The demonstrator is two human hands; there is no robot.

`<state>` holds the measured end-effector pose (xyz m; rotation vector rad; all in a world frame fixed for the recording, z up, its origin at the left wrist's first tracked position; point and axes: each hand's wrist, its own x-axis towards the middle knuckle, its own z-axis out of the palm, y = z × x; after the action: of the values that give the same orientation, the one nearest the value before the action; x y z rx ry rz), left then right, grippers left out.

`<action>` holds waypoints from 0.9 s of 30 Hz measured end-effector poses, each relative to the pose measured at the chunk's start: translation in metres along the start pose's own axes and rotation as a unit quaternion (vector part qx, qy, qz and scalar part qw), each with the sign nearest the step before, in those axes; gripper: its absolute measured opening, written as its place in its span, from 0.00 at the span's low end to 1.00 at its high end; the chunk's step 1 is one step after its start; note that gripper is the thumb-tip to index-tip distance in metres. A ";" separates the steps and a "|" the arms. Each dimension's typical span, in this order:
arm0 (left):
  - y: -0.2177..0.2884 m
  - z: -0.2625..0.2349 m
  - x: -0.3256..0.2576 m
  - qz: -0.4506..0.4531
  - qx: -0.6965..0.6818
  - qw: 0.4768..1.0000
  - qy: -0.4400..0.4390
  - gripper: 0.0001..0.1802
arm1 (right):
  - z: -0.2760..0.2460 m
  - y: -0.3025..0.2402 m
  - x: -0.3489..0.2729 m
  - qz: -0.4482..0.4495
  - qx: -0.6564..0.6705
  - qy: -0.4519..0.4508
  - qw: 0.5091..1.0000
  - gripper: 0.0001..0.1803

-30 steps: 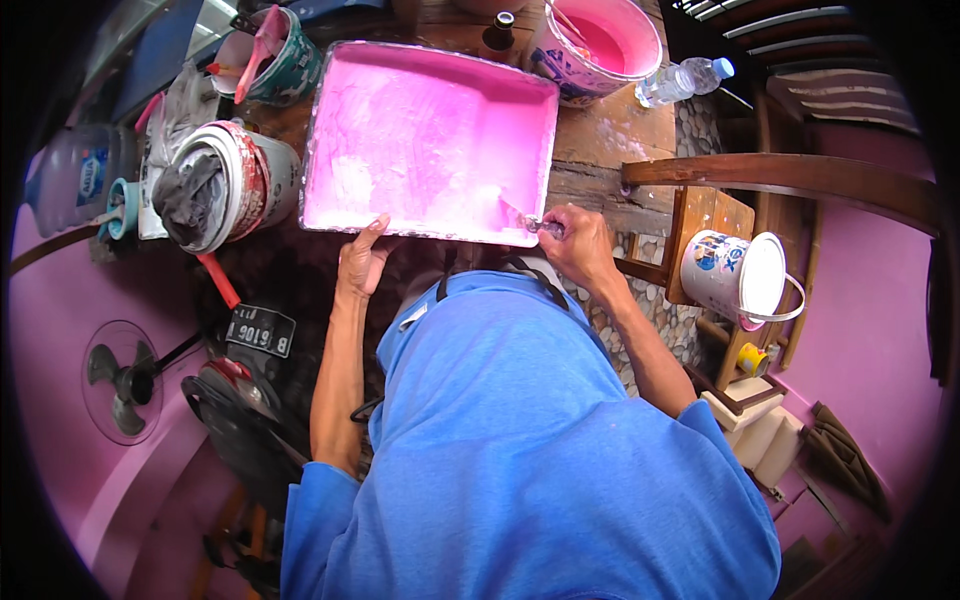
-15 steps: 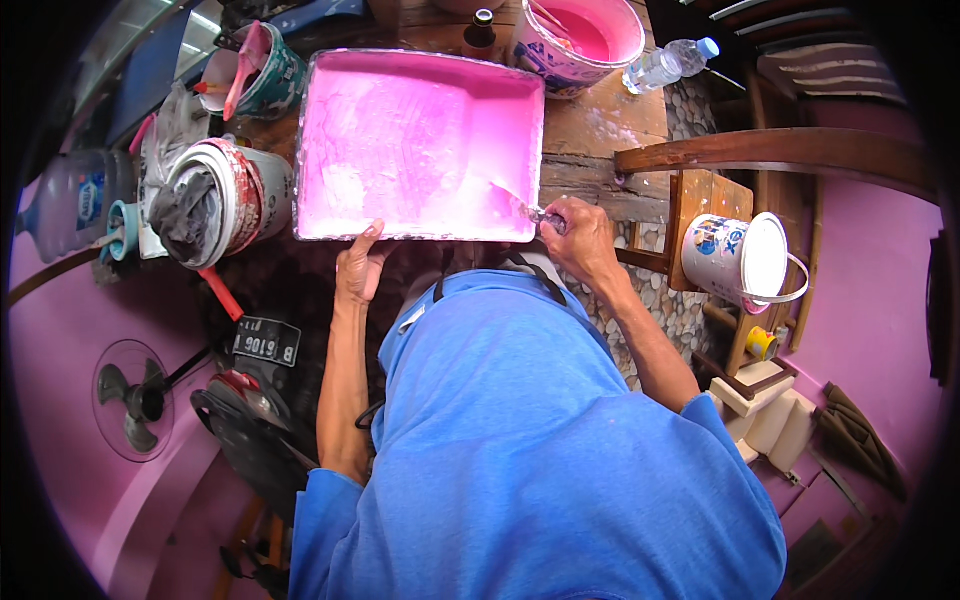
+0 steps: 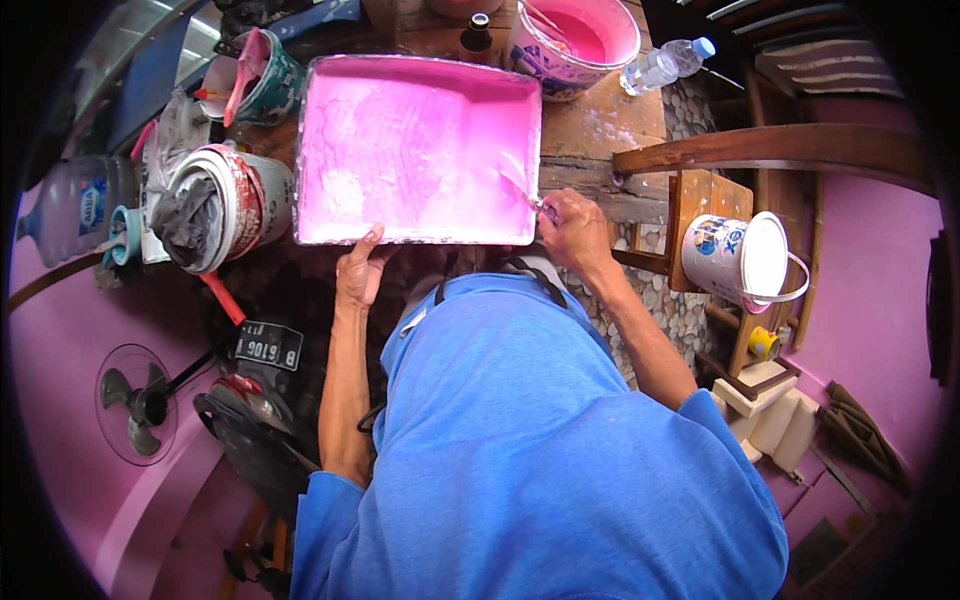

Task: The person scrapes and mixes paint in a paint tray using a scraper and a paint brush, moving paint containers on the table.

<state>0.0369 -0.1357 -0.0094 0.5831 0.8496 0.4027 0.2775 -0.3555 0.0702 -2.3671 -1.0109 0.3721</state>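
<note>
A wide paint tray (image 3: 400,150), coated inside with wet pink paint, sits at the near edge of the wooden table. My left hand (image 3: 358,272) grips its near rim, thumb on top and fingers below, partly hidden. At the tray's right near corner, my right hand (image 3: 580,235) is closed round the handle of a scraper (image 3: 516,184). Its pink-smeared blade reaches over the right wall into the tray, against the painted surface. Most of the handle is hidden in my fist.
Behind the tray stand a bucket of pink paint (image 3: 575,45), a dark bottle (image 3: 476,38) and a clear water bottle (image 3: 665,67). Left of it are a rag-topped white bucket (image 3: 262,205) and a green bucket (image 3: 280,85). A lidded white pail (image 3: 725,250) sits on a wooden chair at right.
The scraper blade has shifted a little farther up along the tray's right side and tilted more steeply. My right hand has moved slightly with it; my left hand keeps its grip.
</note>
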 end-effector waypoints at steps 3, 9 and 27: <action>0.001 0.004 -0.001 -0.004 0.008 1.000 0.004 0.12 | 0.006 0.004 -0.001 -0.029 0.016 -0.031 0.999 0.10; 0.003 0.004 -0.001 -0.006 0.011 1.000 -0.009 0.12 | -0.005 0.000 0.012 -0.011 0.056 0.027 0.998 0.09; 0.002 0.005 -0.001 -0.012 0.002 1.000 -0.002 0.12 | 0.005 0.013 0.050 -0.048 -0.048 0.010 0.998 0.09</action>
<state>0.0398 -0.1364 -0.0048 0.5764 0.8531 0.3786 0.3169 -0.3251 0.0565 -2.3901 -1.1523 0.2703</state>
